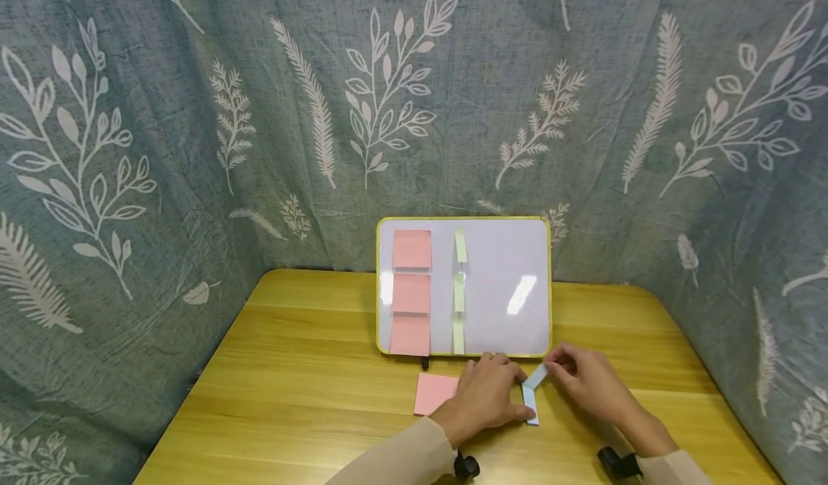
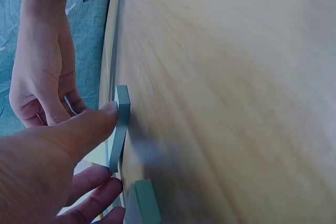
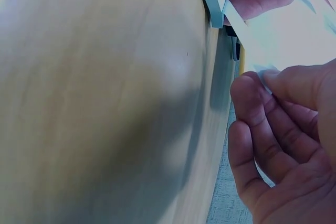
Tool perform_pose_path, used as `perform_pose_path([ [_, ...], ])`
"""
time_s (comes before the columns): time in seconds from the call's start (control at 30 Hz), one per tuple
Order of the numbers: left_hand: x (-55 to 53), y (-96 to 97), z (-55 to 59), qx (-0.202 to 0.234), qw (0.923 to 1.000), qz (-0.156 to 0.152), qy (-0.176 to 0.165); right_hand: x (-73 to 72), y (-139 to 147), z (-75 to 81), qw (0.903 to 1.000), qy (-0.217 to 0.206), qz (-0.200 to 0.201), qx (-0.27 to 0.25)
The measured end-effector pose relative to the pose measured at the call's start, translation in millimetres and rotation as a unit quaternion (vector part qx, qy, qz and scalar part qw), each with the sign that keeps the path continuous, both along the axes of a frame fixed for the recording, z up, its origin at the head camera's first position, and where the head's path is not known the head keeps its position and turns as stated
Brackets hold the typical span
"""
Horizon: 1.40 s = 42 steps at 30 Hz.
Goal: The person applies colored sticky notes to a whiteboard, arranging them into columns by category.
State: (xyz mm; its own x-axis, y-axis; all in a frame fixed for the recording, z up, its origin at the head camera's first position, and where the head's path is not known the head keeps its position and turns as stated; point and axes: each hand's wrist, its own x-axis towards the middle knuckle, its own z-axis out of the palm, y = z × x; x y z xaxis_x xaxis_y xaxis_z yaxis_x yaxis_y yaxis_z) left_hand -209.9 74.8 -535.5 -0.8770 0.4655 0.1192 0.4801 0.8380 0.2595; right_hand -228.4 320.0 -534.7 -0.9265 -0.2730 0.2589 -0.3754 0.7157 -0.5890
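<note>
My left hand [image 1: 486, 393] holds a narrow light-blue sticky-note pad [image 1: 530, 406] on the table, thumb at its near end and fingers at its far end. The left wrist view shows the thumb against the blue pad [image 2: 122, 114]. Just to the right, my right hand [image 1: 587, 381] pinches the free end of the pad's top sheet [image 1: 536, 376] between thumb and index finger. That sheet [image 3: 236, 22] slants up from the pad, one end still joined to it. A square pink sticky-note pad [image 1: 433, 394] lies left of my left hand, partly hidden by it.
A yellow-framed whiteboard [image 1: 498, 276] stands behind the hands. It bears a column of pink notes [image 1: 411, 293] and a column of narrow pale-green strips [image 1: 460, 292]. A greenish pad [image 2: 147, 202] shows near the left fingers. Patterned curtains [image 1: 388, 147] surround the wooden table [image 1: 291, 370].
</note>
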Motion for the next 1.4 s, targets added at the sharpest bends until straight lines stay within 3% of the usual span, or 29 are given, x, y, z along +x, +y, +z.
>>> perform_pose_path([
  [0.27,1.0,2.6,2.0,-0.003,1.0,0.006,-0.005,-5.3,1.0,2.9,0.9991,-0.015,-0.038,0.013],
  [0.73,0.4,5.0,1.3,-0.008,0.9999,0.008,-0.012,-8.7,8.8,18.6,0.998,0.003,-0.061,0.019],
  [1.13,0.1,0.8,3.7,0.003,0.9997,0.008,-0.023,-5.5,5.6,36.7,0.9978,0.051,-0.041,-0.012],
  [1.27,-1.9,-1.0,3.7,0.035,0.9989,0.014,-0.027,-6.0,-2.2,43.9,0.9956,0.077,-0.039,-0.035],
  [1.4,-6.2,-5.0,8.2,0.126,0.9902,0.029,-0.054,-5.8,-12.9,49.6,0.9925,0.097,-0.043,-0.062],
])
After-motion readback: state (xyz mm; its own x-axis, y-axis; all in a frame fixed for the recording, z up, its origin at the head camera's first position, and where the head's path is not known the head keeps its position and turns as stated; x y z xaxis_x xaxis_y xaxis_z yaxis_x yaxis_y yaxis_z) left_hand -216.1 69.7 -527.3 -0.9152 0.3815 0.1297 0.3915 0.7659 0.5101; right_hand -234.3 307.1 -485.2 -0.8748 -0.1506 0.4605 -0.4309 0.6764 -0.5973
